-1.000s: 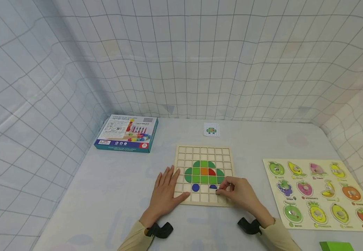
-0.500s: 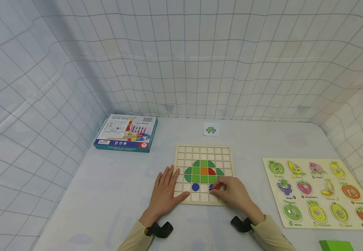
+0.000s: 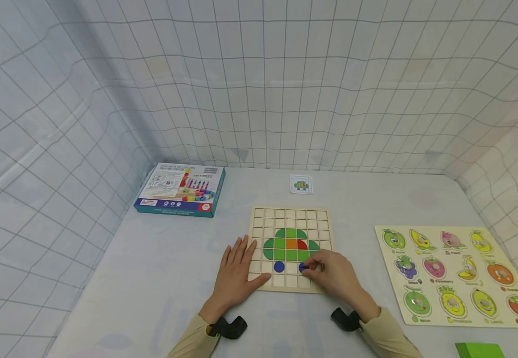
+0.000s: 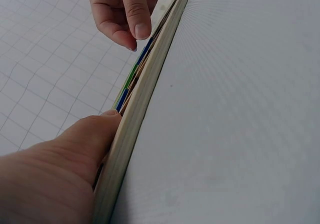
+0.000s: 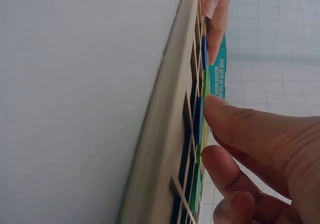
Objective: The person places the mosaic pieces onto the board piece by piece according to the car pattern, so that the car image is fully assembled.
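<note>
A square wooden grid board (image 3: 268, 218) carries green, orange, red and blue flat pieces in its cells. My left hand (image 3: 235, 279) rests on the board's left edge, fingers spread and thumb on the near left corner. A blue disc (image 3: 279, 267) lies near that thumb. My right hand (image 3: 336, 274) is over the lower right cells, thumb and index fingertips pinching a small blue half-circle piece at the second blue spot (image 3: 301, 267); the fingertips partly hide it. In the right wrist view, the thumb (image 5: 235, 121) is against the blue piece (image 5: 199, 120) at board level.
Behind the board lies a small pattern card (image 3: 301, 184) printed with a similar figure. A flat toy box (image 3: 180, 190) is at the back left. To the right is a fruit puzzle board (image 3: 456, 276), with a green block (image 3: 479, 350) at the front edge.
My right hand has moved slightly left with the blue half-circle piece, onto the cell of the other blue half. More blue shows there now. The left hand has stayed still.
</note>
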The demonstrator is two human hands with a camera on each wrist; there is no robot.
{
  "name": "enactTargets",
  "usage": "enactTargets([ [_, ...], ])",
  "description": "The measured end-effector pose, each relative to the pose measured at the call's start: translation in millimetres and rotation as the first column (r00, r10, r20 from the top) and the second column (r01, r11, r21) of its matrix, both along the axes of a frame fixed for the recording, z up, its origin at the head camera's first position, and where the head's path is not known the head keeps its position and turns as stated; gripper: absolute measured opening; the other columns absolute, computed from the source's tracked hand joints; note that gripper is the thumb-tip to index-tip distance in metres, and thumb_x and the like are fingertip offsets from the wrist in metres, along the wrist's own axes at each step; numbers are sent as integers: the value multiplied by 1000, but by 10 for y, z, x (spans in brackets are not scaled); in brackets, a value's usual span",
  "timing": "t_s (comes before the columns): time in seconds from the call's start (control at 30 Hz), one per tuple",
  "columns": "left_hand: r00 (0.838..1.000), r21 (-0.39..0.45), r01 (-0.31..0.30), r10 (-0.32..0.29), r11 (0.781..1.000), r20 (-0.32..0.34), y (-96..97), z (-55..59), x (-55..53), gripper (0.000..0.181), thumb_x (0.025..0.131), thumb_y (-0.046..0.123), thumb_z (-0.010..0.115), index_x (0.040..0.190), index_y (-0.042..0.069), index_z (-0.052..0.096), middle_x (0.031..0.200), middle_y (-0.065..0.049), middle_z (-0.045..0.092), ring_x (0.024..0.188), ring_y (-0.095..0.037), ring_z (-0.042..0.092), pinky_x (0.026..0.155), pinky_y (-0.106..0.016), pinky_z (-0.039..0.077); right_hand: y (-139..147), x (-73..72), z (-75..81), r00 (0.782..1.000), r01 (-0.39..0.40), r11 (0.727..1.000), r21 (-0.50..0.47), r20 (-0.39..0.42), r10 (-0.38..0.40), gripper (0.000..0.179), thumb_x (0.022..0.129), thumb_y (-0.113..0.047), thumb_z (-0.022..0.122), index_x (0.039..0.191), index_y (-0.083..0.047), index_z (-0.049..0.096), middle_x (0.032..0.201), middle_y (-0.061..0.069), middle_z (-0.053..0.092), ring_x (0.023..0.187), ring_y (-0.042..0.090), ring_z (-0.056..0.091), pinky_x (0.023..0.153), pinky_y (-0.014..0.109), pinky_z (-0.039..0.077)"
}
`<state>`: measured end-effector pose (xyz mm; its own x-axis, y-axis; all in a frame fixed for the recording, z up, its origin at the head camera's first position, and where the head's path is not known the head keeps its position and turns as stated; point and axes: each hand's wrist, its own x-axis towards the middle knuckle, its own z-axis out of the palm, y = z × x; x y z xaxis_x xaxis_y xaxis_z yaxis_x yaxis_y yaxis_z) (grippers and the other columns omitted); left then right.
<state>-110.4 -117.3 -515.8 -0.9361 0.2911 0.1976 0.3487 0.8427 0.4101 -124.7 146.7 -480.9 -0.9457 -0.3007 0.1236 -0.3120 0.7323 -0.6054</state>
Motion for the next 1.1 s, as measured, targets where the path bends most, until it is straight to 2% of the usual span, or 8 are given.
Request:
enactTargets([
  [0.33,1000,1,2,-2,1000,-2,-2,-6,-1,87,84,59,58,148,6,32,153,-16,22,142,-30,13,112,-48,4,24,-4,19,1000,-14,999,36,20,14,13,75,-23,81,74,-24,69,67,-19,51,55,2,42,49,23,36],
  [1.1,1000,5,-2,2,1000,16,4,-2,6,87,84,60,58,149,7,31,154,-15,21,142,-29,11,112,-47,3,21,8,26,999,-13,999,41,46,11,16,77,-17,80,73,-24,66,65,-19,51,52,3,40,48,24,34],
])
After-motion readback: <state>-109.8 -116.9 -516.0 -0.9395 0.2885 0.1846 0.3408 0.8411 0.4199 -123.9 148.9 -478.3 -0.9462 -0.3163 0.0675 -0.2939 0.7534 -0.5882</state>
